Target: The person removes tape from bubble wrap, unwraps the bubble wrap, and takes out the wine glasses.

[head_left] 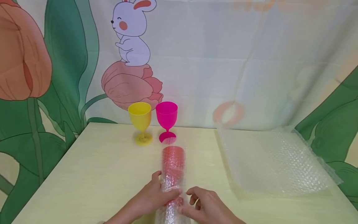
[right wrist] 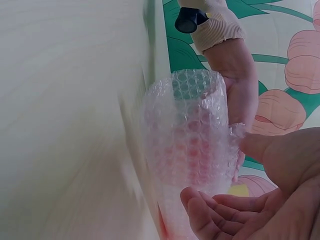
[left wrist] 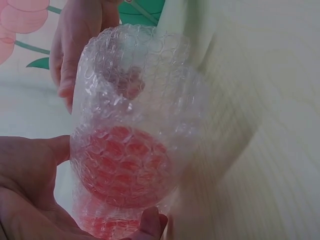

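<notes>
A red goblet [head_left: 173, 157], sealed inside a roll of clear bubble wrap [head_left: 170, 215], lies sideways at the near middle of a pale table [head_left: 98, 174], between a person's two hands. The left hand [head_left: 151, 199] grips the roll from its left side, thumb laid across the top and fingers around the flank, roughly at the goblet's narrower middle. The right hand [head_left: 209, 205] sits just beside the roll's near right side, its thumb touching a loose flap [right wrist: 236, 136] of wrap while its fingers curve loosely, apart from the thumb.

The goblet's long axis runs away from the person, with the bowl toward the backdrop [head_left: 195, 62] and the round foot toward the near end of the roll, where the wrap extends past it as a hollow tube. Whether the roll rests fully on the tabletop cannot be told.

The left forearm slants in from the lower left, a ribbed cuff [right wrist: 222, 32] at its wrist; the right reaches in from the lower right. Beyond the roll stand a yellow goblet [head_left: 140, 117] and a pink goblet [head_left: 167, 115], upright side by side.
</notes>
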